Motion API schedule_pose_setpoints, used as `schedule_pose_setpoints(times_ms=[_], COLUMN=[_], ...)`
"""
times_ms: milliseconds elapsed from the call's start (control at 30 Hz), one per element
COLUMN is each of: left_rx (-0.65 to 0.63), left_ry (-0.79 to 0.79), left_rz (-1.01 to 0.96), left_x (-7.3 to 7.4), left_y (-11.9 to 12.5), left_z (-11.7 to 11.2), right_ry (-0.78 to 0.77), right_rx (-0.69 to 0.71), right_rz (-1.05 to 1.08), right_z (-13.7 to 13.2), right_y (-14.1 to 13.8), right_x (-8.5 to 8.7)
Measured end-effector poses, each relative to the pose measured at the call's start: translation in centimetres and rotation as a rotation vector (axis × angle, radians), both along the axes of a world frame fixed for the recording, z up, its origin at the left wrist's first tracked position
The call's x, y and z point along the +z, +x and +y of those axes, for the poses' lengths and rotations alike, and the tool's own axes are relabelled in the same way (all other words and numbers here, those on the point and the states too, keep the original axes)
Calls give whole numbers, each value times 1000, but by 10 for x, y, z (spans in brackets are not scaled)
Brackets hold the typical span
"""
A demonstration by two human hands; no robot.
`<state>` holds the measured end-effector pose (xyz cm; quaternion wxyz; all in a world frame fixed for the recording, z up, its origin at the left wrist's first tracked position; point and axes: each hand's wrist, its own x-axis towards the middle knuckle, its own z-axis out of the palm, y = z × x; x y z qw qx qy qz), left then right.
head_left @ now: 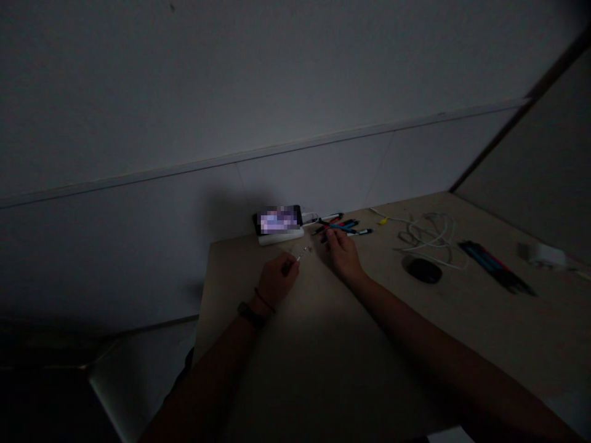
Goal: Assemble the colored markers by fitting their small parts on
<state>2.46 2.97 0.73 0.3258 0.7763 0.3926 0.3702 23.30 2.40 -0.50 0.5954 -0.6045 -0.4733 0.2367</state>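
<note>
My left hand (pixel 278 278) is closed, pinching a slim white pen part (pixel 301 253) that points up and to the right just above the table. A tiny pale piece (pixel 311 249) lies near its tip, too small to name. Beside a loose pile of pens (pixel 341 226) my right hand (pixel 342 251) has its fingers pressed together. Something dark shows at those fingertips, but the dim light hides what it is. Blue, red, black and white barrels cross one another in the pile.
Against the wall, a lit phone (pixel 279 220) leans on a white block (pixel 281 237). To the right are a coiled white cable (pixel 434 231), a black mouse (pixel 423 271), a row of several pens (pixel 496 266) and a white adapter (pixel 547 255). The table's left edge (pixel 203 289) is close to my left arm.
</note>
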Motion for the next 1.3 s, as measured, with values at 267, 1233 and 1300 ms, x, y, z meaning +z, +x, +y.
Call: schedule_pose_setpoints(times_ms=[267, 1233, 1300], left_rx=[-8, 1, 1], left_ry=[0, -3, -2], left_rz=[-11, 10, 6], left_x=[0, -5, -5], left_y=[0, 0, 0], left_z=[0, 2, 3], right_ry=[-81, -150, -160], right_rx=[-59, -30, -49], right_rz=[-362, -580, -553], right_z=[0, -1, -1], right_y=[3, -2, -3], right_x=[-9, -5, -6])
